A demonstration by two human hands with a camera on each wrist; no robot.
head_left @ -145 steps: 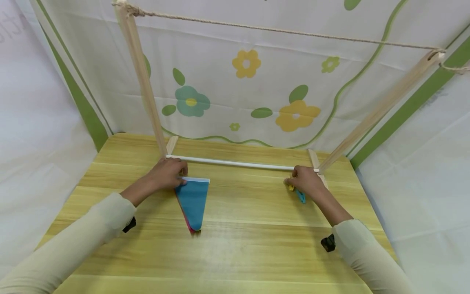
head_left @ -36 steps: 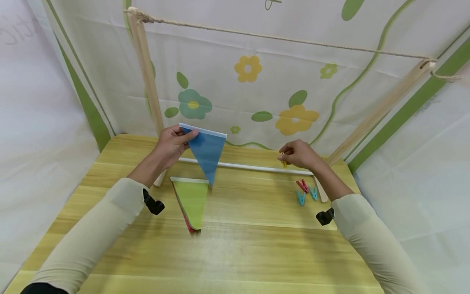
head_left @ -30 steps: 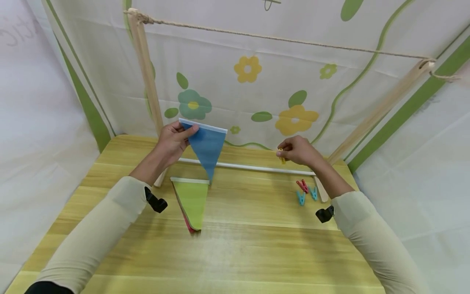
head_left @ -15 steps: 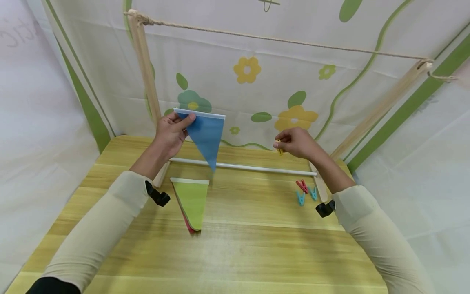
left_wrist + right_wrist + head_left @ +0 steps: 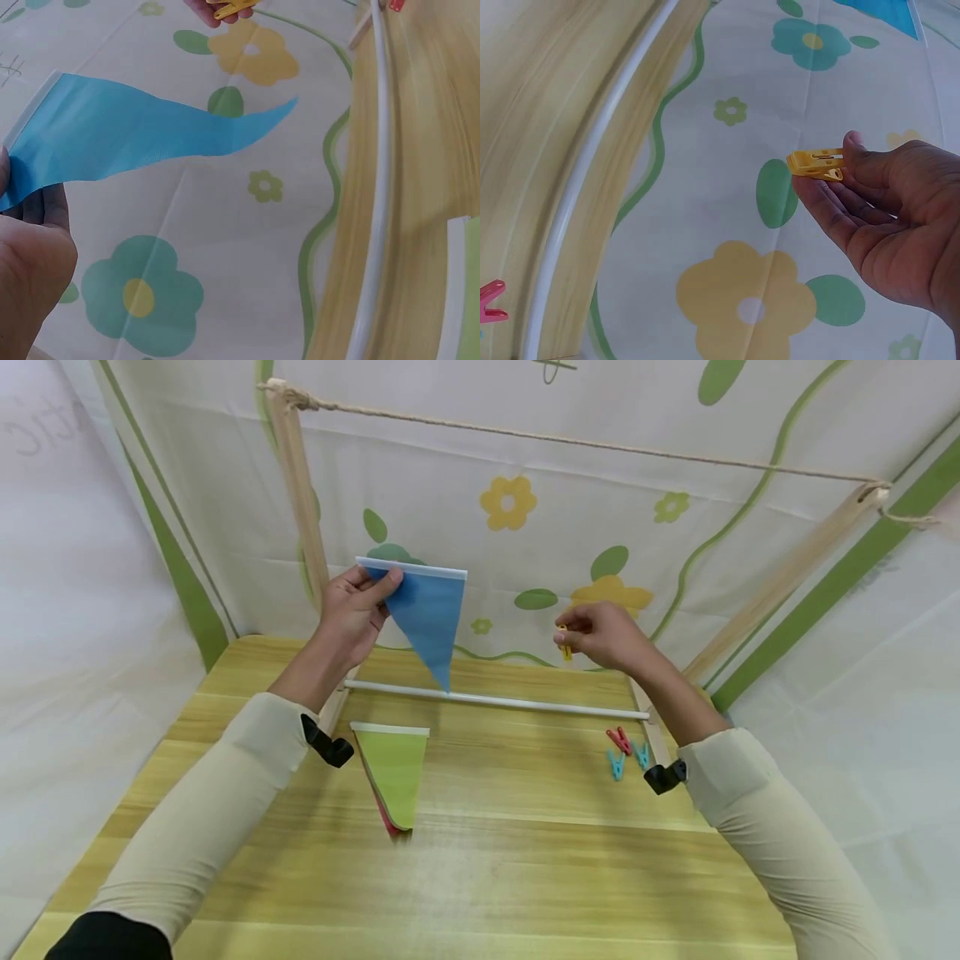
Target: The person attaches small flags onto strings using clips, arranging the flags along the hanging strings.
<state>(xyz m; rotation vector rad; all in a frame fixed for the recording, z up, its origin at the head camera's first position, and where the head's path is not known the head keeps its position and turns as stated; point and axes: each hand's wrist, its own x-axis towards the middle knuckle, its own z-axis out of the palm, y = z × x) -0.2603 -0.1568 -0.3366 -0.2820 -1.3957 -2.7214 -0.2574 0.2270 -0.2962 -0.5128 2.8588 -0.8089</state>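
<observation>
- Behind both hands, there's a big white cloth [image 5: 442, 460] printed with flowers and leaves, basically the whole backdrop.
- Below the hands, a wood-grain table [image 5: 510, 860].
- Just past the left hand stands a wooden post [image 5: 302, 502], and beyond the right hand there's a second post [image 5: 795, 574], leaning in the head view.
- Higher up than either hand, a twisted rope [image 5: 570, 440] runs from one post top to the other.
- Lower than the hands, a white rod [image 5: 547, 704] stretches between the feet of the posts.
- Up in the left hand's grip is a blue pennant [image 5: 431, 614], white strip on top, point hanging down. In the left wrist view the tip curls and is clear of the rod.
- Nearer the person than the left hand, a green pennant [image 5: 393, 772] lies flat on the table, with a bit of red peeking out along its edge.
- Left hand [image 5: 352, 614]: thumb in front, fingers behind, pinching the blue pennant near its top left corner.
- Right hand [image 5: 607, 635]: raised, well apart from the pennant, thumb and fingers closed on a yellow clip [image 5: 810, 161].
- Below the right hand, a red clip [image 5: 619, 741] sits beside two light-blue clips [image 5: 617, 766].
</observation>
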